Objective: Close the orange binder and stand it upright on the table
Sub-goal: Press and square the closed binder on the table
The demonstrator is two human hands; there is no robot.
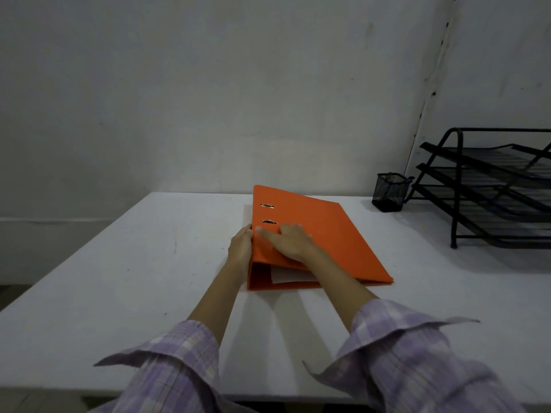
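Note:
The orange binder (pixel 331 234) lies flat on the white table (pixel 119 263), its cover down and sloping toward the right. Two metal-rimmed slots show near its left edge. White paper peeks out at the near open end. My left hand (pixel 241 248) cups the binder's spine on the left side, with the thumb at the top edge. Flat on the cover rests my right hand (pixel 290 241), fingers spread and pointing left toward the spine. Both forearms reach in from checked lilac sleeves.
A black mesh pen cup (pixel 389 192) stands at the back right of the table. A black three-tier wire paper tray (pixel 492 189) fills the right edge. A grey wall rises behind the table's far edge.

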